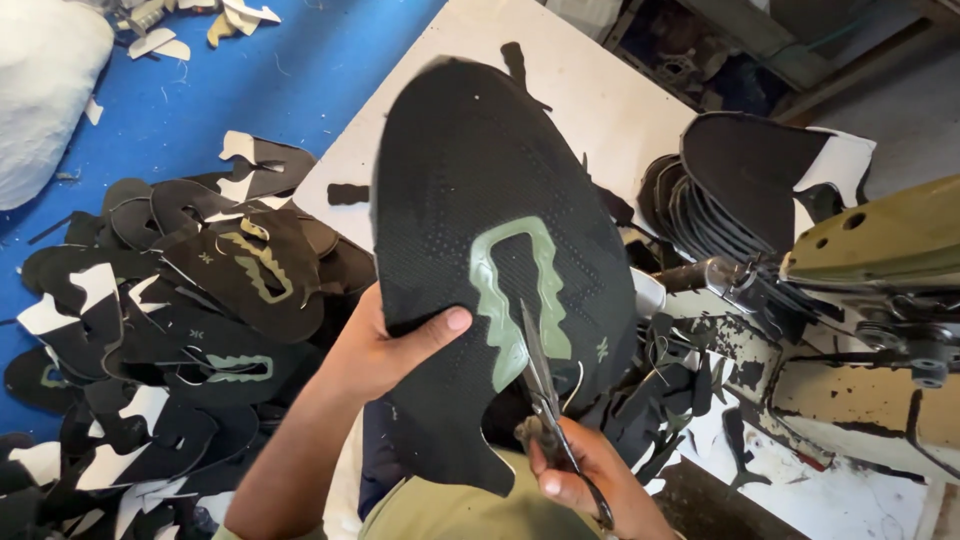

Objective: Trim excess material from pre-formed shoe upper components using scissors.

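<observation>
A black knit shoe upper (470,210) with a green outlined opening is held up over the white tabletop (590,90), gripped by the left hand (385,345); small steel scissors (545,390), clasped in the right hand (580,475), are best kept tight along the green edge.

I see a white flat worktable (590,95) strewn with small black fabric scraps (347,194); a heap of black cut shoe uppers (190,320) covers the blue floor (300,90).

A black knitted-mesh shoe upper piece (470,200) with a pale green wavy-edged lace frame is held up flat above the desk, tilted; slim metal scissors (545,385) point blades-up into the frame's black centre
</observation>
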